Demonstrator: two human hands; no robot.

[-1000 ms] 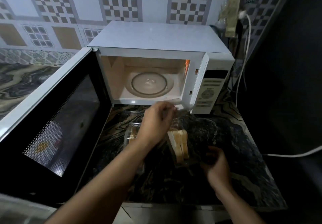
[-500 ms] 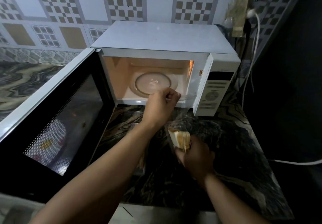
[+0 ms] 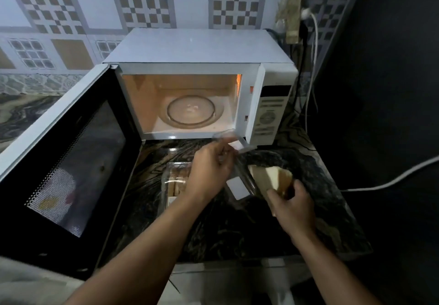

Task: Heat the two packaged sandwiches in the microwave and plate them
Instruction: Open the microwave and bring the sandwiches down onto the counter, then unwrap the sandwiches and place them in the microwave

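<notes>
- Head view: the left hand (image 3: 211,167) pinches the clear plastic sandwich wrapper (image 3: 237,162), open, with a white label.
- The right hand (image 3: 292,203) grips the pale triangular sandwich (image 3: 268,176) just right of it, long axis pointing far-left towards the open white microwave (image 3: 202,46) and its glass turntable (image 3: 191,112).
- The second packaged sandwich (image 3: 177,179) lies on the dark marbled desk (image 3: 237,233), left of both hands.

left hand (image 3: 209,169): grips clear package (image 3: 234,160) | right hand (image 3: 293,206): holds sandwich (image 3: 270,176)
</notes>
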